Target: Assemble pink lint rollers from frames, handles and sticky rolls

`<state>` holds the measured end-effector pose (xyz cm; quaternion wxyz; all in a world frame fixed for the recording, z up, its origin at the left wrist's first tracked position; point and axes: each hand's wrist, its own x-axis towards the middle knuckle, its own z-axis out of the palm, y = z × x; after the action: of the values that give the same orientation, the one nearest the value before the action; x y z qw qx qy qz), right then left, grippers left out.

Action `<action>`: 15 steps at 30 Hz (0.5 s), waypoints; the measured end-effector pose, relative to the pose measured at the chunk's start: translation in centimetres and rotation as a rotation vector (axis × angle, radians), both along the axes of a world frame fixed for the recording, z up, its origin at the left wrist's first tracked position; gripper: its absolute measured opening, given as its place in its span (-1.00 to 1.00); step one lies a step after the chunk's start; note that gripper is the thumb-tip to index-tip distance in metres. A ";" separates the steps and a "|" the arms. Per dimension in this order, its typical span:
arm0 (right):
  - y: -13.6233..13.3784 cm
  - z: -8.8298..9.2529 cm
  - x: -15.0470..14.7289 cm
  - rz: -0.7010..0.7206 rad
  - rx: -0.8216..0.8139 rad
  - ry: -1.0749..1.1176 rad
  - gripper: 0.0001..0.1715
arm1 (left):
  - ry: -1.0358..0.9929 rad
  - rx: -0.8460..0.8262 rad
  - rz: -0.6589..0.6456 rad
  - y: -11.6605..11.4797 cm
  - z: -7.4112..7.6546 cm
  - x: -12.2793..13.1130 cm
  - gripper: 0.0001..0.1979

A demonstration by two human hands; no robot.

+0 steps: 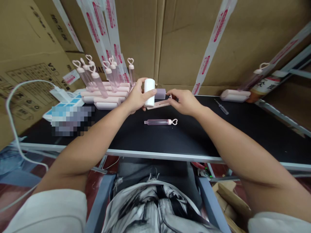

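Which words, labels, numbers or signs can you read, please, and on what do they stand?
"V3": left carton.
"V6": left carton.
"炭": bottle, beside a less clear character.
Tape: red print too small to read.
Back carton: letters mostly hidden.
Left carton's other print: too blurred.
White cylinder: none visible.

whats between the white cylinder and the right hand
In the head view, a lilac block shows between the white cylinder and the right hand, with a pink strip just below the block in the picture.
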<state>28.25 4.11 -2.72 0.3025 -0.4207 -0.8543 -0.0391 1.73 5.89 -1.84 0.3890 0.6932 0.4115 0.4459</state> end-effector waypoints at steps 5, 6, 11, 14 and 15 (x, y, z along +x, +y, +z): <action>0.8 -0.7 -0.4 -0.056 0.111 0.152 -0.58 | -0.046 -0.083 -0.018 -1.3 0.6 0.8 -0.31; 0.9 -0.9 -0.5 -0.061 0.116 0.179 -0.57 | -0.056 -0.089 -0.028 -1.5 0.7 0.9 -0.32; 0.6 -0.9 -0.9 -0.032 0.098 0.283 -0.52 | -0.075 -0.102 -0.048 -2.0 0.8 1.3 -0.32; 0.1 -0.8 -1.0 0.006 0.089 0.310 -0.55 | -0.065 -0.049 -0.043 -1.7 0.6 1.2 -0.28; 0.0 -0.7 -1.1 0.016 0.083 0.319 -0.56 | -0.064 -0.029 -0.038 -1.6 0.5 1.1 -0.26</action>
<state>27.12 4.08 -3.43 0.4519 -0.4021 -0.7963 -0.0046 2.83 4.33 -1.33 0.4204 0.6804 0.3923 0.4544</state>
